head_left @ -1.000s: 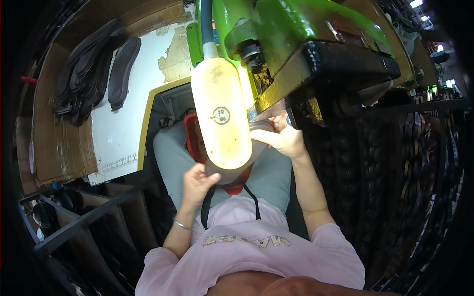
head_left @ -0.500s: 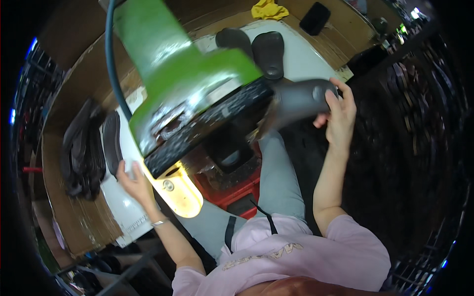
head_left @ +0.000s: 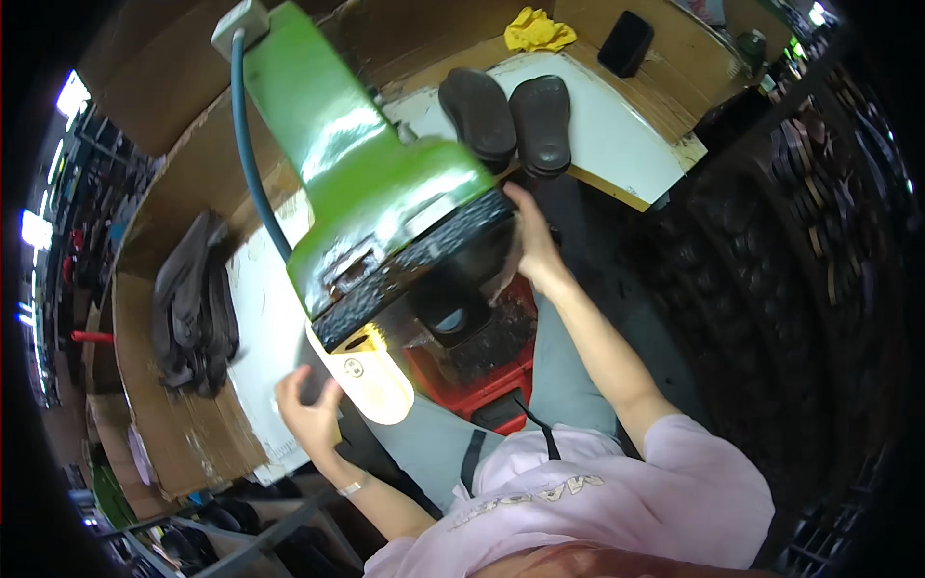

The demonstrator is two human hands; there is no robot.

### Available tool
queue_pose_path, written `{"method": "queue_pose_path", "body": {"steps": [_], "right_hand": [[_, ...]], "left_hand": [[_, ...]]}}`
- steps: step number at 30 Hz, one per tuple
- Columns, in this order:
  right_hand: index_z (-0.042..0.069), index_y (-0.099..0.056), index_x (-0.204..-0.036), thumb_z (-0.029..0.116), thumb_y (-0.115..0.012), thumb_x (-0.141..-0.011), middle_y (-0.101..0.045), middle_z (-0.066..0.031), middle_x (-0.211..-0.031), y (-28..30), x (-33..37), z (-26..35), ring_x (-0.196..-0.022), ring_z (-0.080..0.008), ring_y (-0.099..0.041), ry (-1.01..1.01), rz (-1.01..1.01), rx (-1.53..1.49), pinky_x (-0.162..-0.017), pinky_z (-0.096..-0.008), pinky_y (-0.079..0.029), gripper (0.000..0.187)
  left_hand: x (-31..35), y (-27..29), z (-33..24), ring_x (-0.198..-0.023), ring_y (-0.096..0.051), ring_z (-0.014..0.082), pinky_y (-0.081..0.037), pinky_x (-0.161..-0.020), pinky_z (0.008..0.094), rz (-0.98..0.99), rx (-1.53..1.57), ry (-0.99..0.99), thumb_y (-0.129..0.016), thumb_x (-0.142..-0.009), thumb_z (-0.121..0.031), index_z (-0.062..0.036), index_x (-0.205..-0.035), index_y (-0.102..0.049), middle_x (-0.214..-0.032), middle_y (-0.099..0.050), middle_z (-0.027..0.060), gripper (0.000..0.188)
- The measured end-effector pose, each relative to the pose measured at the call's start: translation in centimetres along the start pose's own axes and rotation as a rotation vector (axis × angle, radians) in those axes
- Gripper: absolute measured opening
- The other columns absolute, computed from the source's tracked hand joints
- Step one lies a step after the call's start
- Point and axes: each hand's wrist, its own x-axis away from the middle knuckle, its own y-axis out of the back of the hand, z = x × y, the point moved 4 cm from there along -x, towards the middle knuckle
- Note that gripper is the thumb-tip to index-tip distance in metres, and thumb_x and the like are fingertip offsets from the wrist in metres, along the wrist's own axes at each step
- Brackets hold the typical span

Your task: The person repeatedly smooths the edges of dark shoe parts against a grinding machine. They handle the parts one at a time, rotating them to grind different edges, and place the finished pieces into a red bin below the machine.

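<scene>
Reaching under the green machine head (head_left: pixel 376 207), the right hand (head_left: pixel 532 246) has let go of the dark sole it held half a second ago and now rests open-fingered at the black press edge, two dark soles (head_left: pixel 511 116) lying side by side on the white tabletop (head_left: pixel 626 144) beyond. Left hand (head_left: pixel 306 409) stays low by the cream-yellow plate (head_left: pixel 371 380), its grip curled around a dark piece, contents unclear. Work reads as between pieces.
</scene>
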Motion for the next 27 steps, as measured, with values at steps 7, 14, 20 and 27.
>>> {"method": "queue_pose_path", "body": {"steps": [7, 14, 20, 27], "right_hand": [[-0.005, -0.056, -0.121, 0.007, -0.074, -0.074, -0.061, -0.0152, -0.117, 1.7, 15.4, -4.3, -0.105, -0.0191, -0.059, -0.362, 0.777, -0.250, -0.095, -0.0326, -0.045, 0.052], [-0.002, -0.050, -0.120, -0.004, -0.077, -0.071, -0.061, -0.0105, -0.111, 4.4, 24.2, -6.1, -0.100, -0.0180, -0.059, -0.338, 0.048, -0.466, -0.090, -0.0308, -0.047, 0.056], [0.000, -0.056, -0.115, -0.004, -0.074, -0.074, -0.063, -0.0087, -0.109, 1.4, 22.6, -5.1, -0.102, -0.0165, -0.059, -0.263, 0.064, -0.567, -0.091, -0.0305, -0.047, 0.045], [-0.004, -0.056, -0.114, -0.002, -0.073, -0.072, -0.063, -0.0090, -0.105, -0.4, 23.4, -5.5, -0.096, -0.0169, -0.060, -0.461, 0.245, -0.654, -0.087, -0.0313, -0.049, 0.045]], "left_hand": [[9.0, -3.6, -11.1, -0.105, -0.056, 0.0278, -0.046, -0.089, 0.0383, 0.457, 0.632, -0.344, -0.088, -0.052, -0.014, -0.0051, -0.112, -0.063, -0.113, -0.060, 0.0147, 0.066], [13.2, -14.1, -15.3, -0.094, -0.057, 0.0116, -0.047, -0.079, 0.0247, 0.578, 1.449, 0.385, -0.060, -0.086, 0.002, 0.0002, -0.120, -0.051, -0.105, -0.060, 0.0078, 0.035], [8.0, -11.8, -20.6, -0.073, -0.057, 0.0139, -0.046, -0.067, 0.0272, 0.491, 0.809, -0.167, -0.073, -0.076, -0.010, 0.0052, -0.091, -0.061, -0.079, -0.061, 0.0087, 0.024], [8.3, -11.7, -17.7, -0.076, -0.057, 0.0073, -0.046, -0.068, 0.0208, 0.303, 0.979, 0.064, -0.067, -0.081, 0.002, 0.0041, -0.097, -0.065, -0.086, -0.065, 0.0033, 0.016]]}}
